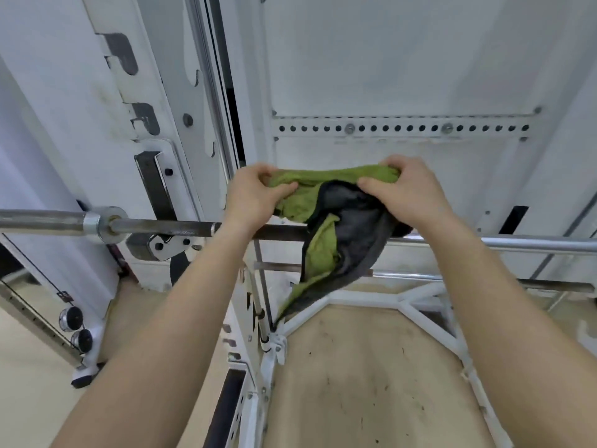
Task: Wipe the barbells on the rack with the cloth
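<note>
A green and dark grey cloth (326,221) hangs in front of me, stretched between both hands just above a steel barbell (168,227). My left hand (255,195) pinches the cloth's left top corner. My right hand (407,192) grips the bunched right top corner. The barbell lies level across the white rack (155,124), its sleeve and collar at the left, its shaft passing behind the cloth and running on to the right. A second, lower bar (452,279) runs behind the cloth's hanging tail.
The rack's white uprights with hook slots stand at the left. A perforated white crossbar (403,128) is fixed to the wall behind. A white floor frame (429,318) borders a scuffed tan platform below. Two small chrome pegs (76,328) stick out low at the left.
</note>
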Demonstrator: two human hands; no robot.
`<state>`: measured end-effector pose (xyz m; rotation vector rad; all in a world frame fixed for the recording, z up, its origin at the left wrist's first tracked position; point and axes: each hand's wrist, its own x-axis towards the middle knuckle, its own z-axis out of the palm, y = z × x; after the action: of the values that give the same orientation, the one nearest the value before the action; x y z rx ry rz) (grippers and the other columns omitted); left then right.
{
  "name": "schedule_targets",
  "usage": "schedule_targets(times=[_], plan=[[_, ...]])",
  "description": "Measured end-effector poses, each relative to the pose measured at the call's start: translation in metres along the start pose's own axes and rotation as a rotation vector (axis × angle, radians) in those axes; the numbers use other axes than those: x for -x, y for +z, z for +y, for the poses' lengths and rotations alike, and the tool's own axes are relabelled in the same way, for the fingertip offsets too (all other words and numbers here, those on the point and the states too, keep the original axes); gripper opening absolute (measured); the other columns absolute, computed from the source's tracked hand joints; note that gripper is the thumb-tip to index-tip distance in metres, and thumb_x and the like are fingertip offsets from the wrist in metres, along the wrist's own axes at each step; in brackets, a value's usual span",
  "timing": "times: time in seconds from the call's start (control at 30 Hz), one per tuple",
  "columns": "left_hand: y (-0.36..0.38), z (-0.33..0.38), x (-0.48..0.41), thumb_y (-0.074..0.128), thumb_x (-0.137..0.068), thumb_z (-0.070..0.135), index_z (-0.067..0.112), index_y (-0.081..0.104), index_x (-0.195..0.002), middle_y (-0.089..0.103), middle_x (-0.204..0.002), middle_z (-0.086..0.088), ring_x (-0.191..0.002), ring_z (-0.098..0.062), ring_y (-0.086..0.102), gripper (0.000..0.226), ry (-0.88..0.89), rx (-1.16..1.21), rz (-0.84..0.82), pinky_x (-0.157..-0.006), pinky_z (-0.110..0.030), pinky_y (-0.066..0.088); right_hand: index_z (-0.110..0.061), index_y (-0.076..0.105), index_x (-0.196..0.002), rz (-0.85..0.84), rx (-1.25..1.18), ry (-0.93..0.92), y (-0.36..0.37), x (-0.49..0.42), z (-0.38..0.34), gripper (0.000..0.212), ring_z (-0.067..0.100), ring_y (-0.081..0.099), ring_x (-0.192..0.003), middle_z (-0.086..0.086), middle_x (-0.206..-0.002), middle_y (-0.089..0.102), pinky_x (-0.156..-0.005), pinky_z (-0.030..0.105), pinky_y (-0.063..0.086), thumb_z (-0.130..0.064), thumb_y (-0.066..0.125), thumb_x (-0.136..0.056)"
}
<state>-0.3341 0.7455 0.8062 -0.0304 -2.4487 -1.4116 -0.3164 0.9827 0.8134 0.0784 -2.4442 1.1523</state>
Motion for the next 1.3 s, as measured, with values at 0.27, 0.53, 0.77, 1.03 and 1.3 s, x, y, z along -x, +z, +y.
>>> schedule_targets(times=[0.27,0.53,0.77,1.03,1.3], plan=[[0.038,-0.057,0.032,0.049,-0.098,0.028,0.023,0.068,-0.123,0.07,-0.117,0.002,-0.111,-0.023,0.06,0.032,0.466,-0.405,-0.064,-0.098,-0.038,0.046,-0.024,0.066,-0.126,0.145,0.694,-0.346,0.085,0.054,0.038,0.043,0.033,0.062,-0.095,0.003,-0.111,0.068,-0.089,0.047,0.041,-0.042,0.043,-0.095],[0.076,-0.056,0.039,0.026,-0.104,0.035,0.015,0.068,-0.108,0.071,-0.1,0.0,-0.098,-0.025,0.061,0.046,0.579,-0.706,0.136,-0.099,-0.042,0.039,-0.024,0.06,-0.131,0.22,0.861,-0.647,0.085,0.05,0.069,0.041,0.031,0.056,-0.087,0.005,-0.109,0.064,-0.079,0.046,0.041,-0.046,0.039,-0.104],[0.149,-0.014,0.046,0.022,-0.106,0.034,0.016,0.055,-0.081,0.061,-0.072,-0.001,-0.068,-0.027,0.057,0.045,0.553,-0.833,0.157,-0.074,-0.04,0.041,-0.02,0.069,-0.1,0.418,0.825,-0.691,0.035,0.038,0.118,0.029,0.028,0.05,-0.067,0.002,-0.084,0.063,-0.064,0.04,0.038,-0.037,0.046,-0.102],[0.3,0.085,0.084,0.028,-0.103,0.031,0.018,0.039,-0.069,0.043,-0.052,0.001,-0.046,-0.023,0.034,0.037,0.682,-0.845,0.203,-0.055,-0.034,0.027,-0.018,0.069,-0.094,0.481,0.835,-0.603,-0.103,0.039,0.228,0.027,0.029,0.053,-0.068,0.003,-0.084,0.064,-0.068,0.042,0.041,-0.031,0.046,-0.101],[0.432,0.183,0.13,0.026,-0.104,0.029,0.019,0.048,-0.076,0.058,-0.061,-0.002,-0.051,-0.027,0.049,0.037,0.692,-0.815,0.045,-0.065,-0.039,0.033,-0.012,0.07,-0.09,0.517,0.827,-0.588,-0.233,0.041,0.329,0.025,0.029,0.06,-0.076,0.006,-0.087,0.068,-0.074,0.042,0.047,-0.022,0.051,-0.102]])
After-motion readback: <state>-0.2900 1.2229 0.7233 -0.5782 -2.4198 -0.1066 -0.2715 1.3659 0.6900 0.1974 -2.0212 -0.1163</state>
